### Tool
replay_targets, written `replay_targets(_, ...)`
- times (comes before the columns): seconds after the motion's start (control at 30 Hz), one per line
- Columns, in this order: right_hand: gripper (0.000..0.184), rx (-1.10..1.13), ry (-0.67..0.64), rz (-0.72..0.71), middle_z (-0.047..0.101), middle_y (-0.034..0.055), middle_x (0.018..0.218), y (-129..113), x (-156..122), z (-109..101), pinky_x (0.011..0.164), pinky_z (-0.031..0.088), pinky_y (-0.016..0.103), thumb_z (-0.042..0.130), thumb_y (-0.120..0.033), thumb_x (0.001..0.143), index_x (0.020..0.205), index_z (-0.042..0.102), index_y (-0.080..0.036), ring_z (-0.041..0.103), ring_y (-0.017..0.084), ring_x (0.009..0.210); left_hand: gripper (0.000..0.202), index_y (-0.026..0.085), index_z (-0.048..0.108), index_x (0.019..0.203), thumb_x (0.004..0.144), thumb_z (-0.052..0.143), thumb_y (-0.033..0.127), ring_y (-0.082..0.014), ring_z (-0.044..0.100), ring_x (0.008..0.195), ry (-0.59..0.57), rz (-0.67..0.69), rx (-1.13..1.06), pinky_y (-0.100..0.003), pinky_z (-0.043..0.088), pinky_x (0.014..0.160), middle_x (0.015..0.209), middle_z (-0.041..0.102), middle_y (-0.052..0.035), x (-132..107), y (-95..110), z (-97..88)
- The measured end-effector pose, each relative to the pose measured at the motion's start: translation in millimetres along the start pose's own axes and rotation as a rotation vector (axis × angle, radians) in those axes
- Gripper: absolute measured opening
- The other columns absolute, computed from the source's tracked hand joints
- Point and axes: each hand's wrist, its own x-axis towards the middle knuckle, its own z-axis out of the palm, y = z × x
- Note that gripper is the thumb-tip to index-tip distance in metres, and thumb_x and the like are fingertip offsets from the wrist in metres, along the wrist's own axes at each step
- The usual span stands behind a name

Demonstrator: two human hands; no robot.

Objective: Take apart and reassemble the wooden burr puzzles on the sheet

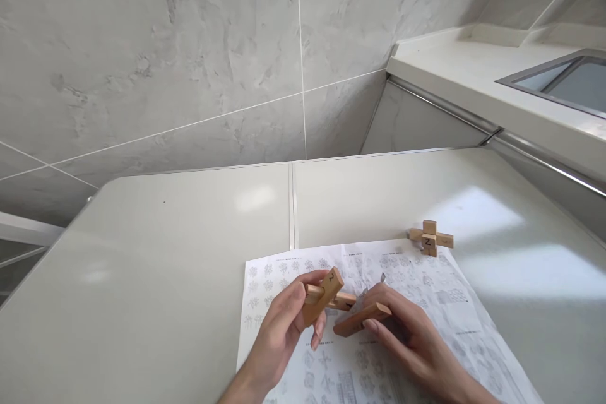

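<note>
My left hand [286,322] is closed on two crossed wooden puzzle pieces [326,298]; the slanting one bears a number 2. A third wooden puzzle piece [362,319], flat and bar-shaped, is between the thumb and fingers of my right hand [409,328]. It is just right of the crossed pieces, and a small gap shows between them. Both hands are above a printed instruction sheet [326,353] with rows of small diagrams. On the sheet's far right corner stands an assembled wooden cross puzzle [430,240], also marked 2.
The sheet lies on a pale table [189,265] with a seam down its middle. A grey marble-patterned wall [189,63] rises behind. To the right is a white counter [454,69] with a dark inset panel [568,82].
</note>
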Motion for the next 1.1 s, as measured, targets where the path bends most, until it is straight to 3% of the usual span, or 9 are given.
replay_targets(0.17,0.030,0.000,0.001,0.001,0.078,0.0093,0.101,-1.1,0.8,0.0,0.084,0.060,0.038,0.050,-0.034,0.112,0.112,0.079,-0.026,0.072,0.025,0.093,0.048,0.018,0.076,0.129,0.103,0.061,0.056,-0.0172,0.053,0.066,-0.041,0.001,-0.013,-0.033,0.047,0.072,0.075,0.066,-0.0054,0.6,-0.8,-1.7)
replay_targets(0.3,0.034,0.010,0.007,0.031,0.078,0.0105,0.101,-2.5,0.2,-1.7,0.083,0.061,0.038,0.048,-0.038,0.113,0.110,0.079,-0.024,0.073,0.025,0.092,0.047,0.018,0.078,0.124,0.104,0.058,0.056,-0.0159,0.053,0.066,0.025,-0.041,-0.154,-0.033,0.045,0.072,0.091,0.071,-0.0099,3.2,-3.7,-4.7)
replay_targets(0.43,0.036,0.052,0.042,0.103,0.077,0.0116,0.097,0.9,-2.9,-2.7,0.079,0.061,0.037,0.049,-0.043,0.112,0.101,0.075,-0.020,0.072,0.025,0.088,0.036,0.016,0.081,0.106,0.104,0.062,0.046,-0.0149,0.055,0.065,0.046,-0.042,-0.229,-0.033,0.046,0.072,0.095,0.072,-0.0107,6.2,-4.9,-8.5)
replay_targets(0.53,0.034,0.063,0.090,0.164,0.074,0.0101,0.095,5.6,-5.9,-2.1,0.075,0.061,0.035,0.052,-0.047,0.110,0.099,0.069,-0.020,0.071,0.024,0.085,0.025,0.017,0.081,0.115,0.097,0.073,0.034,-0.0151,0.059,0.067,0.013,-0.053,-0.191,-0.032,0.048,0.073,0.097,0.072,-0.0094,6.4,-5.3,-10.4)
replay_targets(0.67,0.034,0.112,0.076,0.209,0.072,0.0086,0.092,8.5,-8.0,-1.1,0.074,0.062,0.035,0.053,-0.049,0.109,0.097,0.067,-0.021,0.071,0.024,0.083,0.037,0.020,0.076,0.129,0.096,0.077,0.035,-0.0172,0.066,0.069,-0.020,-0.090,-0.141,-0.032,0.051,0.074,0.085,0.072,-0.0066,4.8,-6.6,-9.7)
replay_targets(0.87,0.035,0.165,0.056,0.239,0.071,0.0081,0.088,6.5,-8.4,-0.7,0.073,0.061,0.036,0.052,-0.050,0.109,0.096,0.067,-0.020,0.070,0.023,0.080,0.046,0.019,0.076,0.127,0.088,0.086,0.041,-0.0192,0.069,0.068,-0.041,-0.072,-0.150,-0.032,0.053,0.071,0.083,0.075,-0.0074,3.2,-6.0,-6.5)
replay_targets(1.1,0.034,0.089,0.051,0.222,0.069,0.0059,0.087,4.8,-6.9,-2.0,0.072,0.056,0.033,0.053,-0.049,0.109,0.095,0.066,-0.021,0.066,0.022,0.078,0.035,0.022,0.076,0.122,0.090,0.084,0.035,-0.0159,0.070,0.067,-0.068,-0.056,-0.205,-0.027,0.053,0.066,0.082,0.072,-0.0039,3.5,-7.2,-8.9)
